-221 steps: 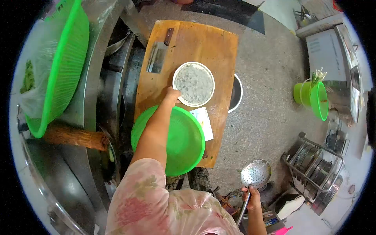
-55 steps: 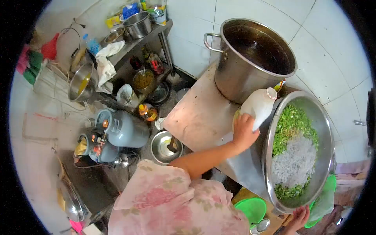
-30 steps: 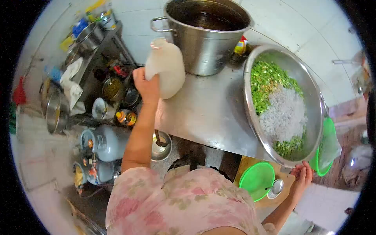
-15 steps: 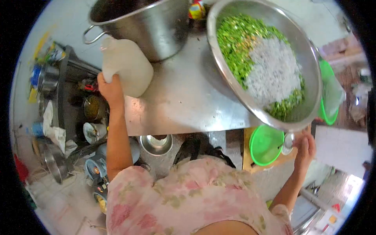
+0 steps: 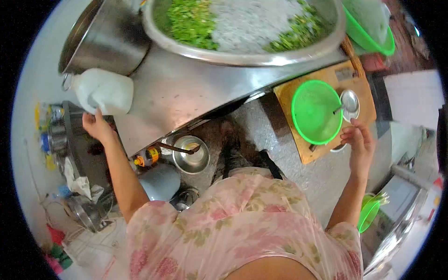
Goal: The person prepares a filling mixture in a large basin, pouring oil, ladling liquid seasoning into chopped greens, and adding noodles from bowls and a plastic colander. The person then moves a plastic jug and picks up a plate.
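Observation:
A white plastic jug (image 5: 112,88) stands on the near left corner of the metal table, beside a tall steel pot (image 5: 112,39). My left hand (image 5: 97,127) is just below the jug's handle, thumb and fingers apart, not wrapped around it. On the right, my right hand (image 5: 360,147) hangs in the air with loosely curled, separated fingers and nothing in them. Close to its fingertips, a shiny metal ladle (image 5: 350,103) rests beside a green plastic basin (image 5: 317,133) on a wooden board. A large steel bowl (image 5: 242,58) holds chopped greens (image 5: 191,23) and a white, shredded-looking ingredient (image 5: 252,25).
The metal table (image 5: 163,93) spans the upper middle. Below its edge, a steel bowl (image 5: 191,165) sits on the floor near a bottle with a yellow cap (image 5: 147,156). A dark shelf (image 5: 79,130) stands left; another green basket (image 5: 373,37) is at upper right.
The view has swung, bringing the wooden board into fuller sight. My left hand has let go of the jug's handle and dropped slightly. My right hand is now apart from the ladle.

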### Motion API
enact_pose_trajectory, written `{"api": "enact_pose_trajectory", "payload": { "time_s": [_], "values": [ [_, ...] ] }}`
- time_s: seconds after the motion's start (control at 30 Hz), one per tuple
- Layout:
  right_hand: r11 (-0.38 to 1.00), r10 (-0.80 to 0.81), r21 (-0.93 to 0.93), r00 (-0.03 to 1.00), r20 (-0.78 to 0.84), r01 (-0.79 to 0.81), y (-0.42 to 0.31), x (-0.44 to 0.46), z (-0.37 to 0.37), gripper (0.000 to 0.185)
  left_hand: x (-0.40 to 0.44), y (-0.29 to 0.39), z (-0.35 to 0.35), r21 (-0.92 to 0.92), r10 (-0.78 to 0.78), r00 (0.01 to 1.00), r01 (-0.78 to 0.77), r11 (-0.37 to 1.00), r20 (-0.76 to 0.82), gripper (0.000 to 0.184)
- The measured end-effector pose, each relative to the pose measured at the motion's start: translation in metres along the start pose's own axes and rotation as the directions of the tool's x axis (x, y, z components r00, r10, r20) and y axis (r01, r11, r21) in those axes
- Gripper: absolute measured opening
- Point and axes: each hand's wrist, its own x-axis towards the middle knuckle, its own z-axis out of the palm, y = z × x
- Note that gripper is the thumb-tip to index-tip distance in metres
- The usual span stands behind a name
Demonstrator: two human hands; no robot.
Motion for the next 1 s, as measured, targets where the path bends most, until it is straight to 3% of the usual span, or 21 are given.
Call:
{"api": "enact_pose_trajectory", "payload": {
  "time_s": [0.03,0.07,0.1,0.13,0.17,0.2,0.23,0.27,0.3,0.37,0.43,0.5,0.57,0.6,0.67,0.7,0.77,0.83,0.87,0.97,1.0],
  "values": [
    [0.999,0.040,0.018,0.999,-0.025,-0.040,0.021,-0.010,-0.017,0.025,-0.033,0.014,0.011,0.039,0.061,0.990,-0.056,0.998,-0.129,0.036],
    [0.996,0.080,0.036,0.996,-0.046,-0.078,0.040,-0.019,-0.031,0.025,-0.070,0.040,0.026,0.161,0.120,0.982,-0.096,0.982,-0.148,0.030],
    [0.988,0.146,0.068,0.987,-0.063,-0.142,0.057,-0.028,-0.043,0.025,-0.099,0.041,0.029,0.217,0.241,0.971,-0.237,0.947,0.008,0.026],
    [0.972,0.217,0.103,0.973,-0.075,-0.209,0.076,-0.038,-0.054,0.026,-0.139,0.057,0.046,0.272,0.213,0.972,-0.233,0.934,0.102,0.025],
    [0.952,0.286,0.139,0.955,-0.082,-0.273,0.091,-0.047,-0.062,0.026,-0.177,0.064,0.058,0.307,0.075,0.972,-0.142,0.941,0.221,0.024],
    [0.931,0.358,0.109,0.929,-0.090,-0.348,0.105,-0.058,-0.070,0.026,-0.214,0.045,0.065,0.114,0.002,0.918,-0.051,0.992,0.397,0.023],
    [0.915,0.395,0.128,0.914,-0.089,-0.383,0.119,-0.065,-0.076,0.026,-0.249,0.057,0.078,0.219,-0.228,0.823,0.130,0.967,0.520,0.023],
    [0.896,0.433,0.147,0.897,-0.087,-0.419,0.131,-0.073,-0.081,0.026,-0.275,0.062,0.089,0.283,-0.237,0.702,0.053,0.958,0.671,0.022],
    [0.875,0.471,0.167,0.878,-0.084,-0.454,0.142,-0.080,-0.086,0.025,-0.301,0.065,0.099,0.206,-0.244,0.607,0.133,0.969,0.756,0.021],
    [0.852,0.510,0.191,0.855,-0.096,-0.487,0.164,-0.093,-0.093,0.026,-0.335,0.038,0.118,0.293,-0.428,0.490,0.329,0.898,0.759,0.022],
    [0.826,0.549,0.227,0.828,-0.112,-0.517,0.194,-0.109,-0.098,0.026,-0.352,0.009,0.139,0.419,-0.653,0.328,0.558,0.717,0.682,0.023],
    [0.805,0.576,0.269,0.806,-0.136,-0.529,0.232,-0.127,-0.101,0.027,-0.354,-0.066,0.151,0.370,-0.410,0.341,0.178,0.912,0.846,0.022],
    [0.752,0.649,0.286,0.742,-0.167,-0.593,0.252,-0.138,-0.092,0.026,-0.346,-0.100,0.176,0.331,-0.395,0.361,0.227,0.916,0.845,0.022],
    [0.725,0.682,0.292,0.710,-0.178,-0.623,0.262,-0.143,-0.086,0.026,-0.340,-0.117,0.194,0.323,-0.515,0.389,0.460,0.827,0.764,0.022],
    [0.677,0.726,0.309,0.674,-0.136,-0.668,0.294,-0.154,-0.073,0.026,-0.328,-0.142,0.237,0.189,-0.744,0.342,0.829,0.526,0.574,0.023],
    [0.653,0.746,0.312,0.656,-0.113,-0.690,0.311,-0.161,-0.067,0.026,-0.323,-0.154,0.254,0.065,-0.838,0.266,0.940,0.336,0.477,0.024],
    [0.609,0.778,0.321,0.625,-0.061,-0.726,0.334,-0.170,-0.053,0.027,-0.310,-0.163,0.284,0.006,-0.819,0.328,0.927,0.375,0.471,0.030],
    [0.560,0.813,0.317,0.581,-0.036,-0.765,0.346,-0.172,-0.036,0.028,-0.286,-0.220,0.300,-0.064,-0.745,0.301,0.942,0.329,0.595,0.032],
    [0.586,0.792,0.304,0.610,-0.022,-0.751,0.355,-0.176,-0.029,0.026,-0.276,-0.242,0.305,-0.100,-0.697,0.291,0.948,0.302,0.655,0.033],
    [0.550,0.812,0.292,0.582,0.030,-0.782,0.373,-0.172,-0.010,0.024,-0.268,-0.263,0.314,-0.141,-0.609,0.171,0.985,0.097,0.774,0.032],
    [0.551,0.811,0.263,0.583,0.056,-0.792,0.377,-0.172,-0.007,0.024,-0.270,-0.266,0.315,-0.187,-0.602,0.238,0.971,0.147,0.763,0.031]
  ]
}}
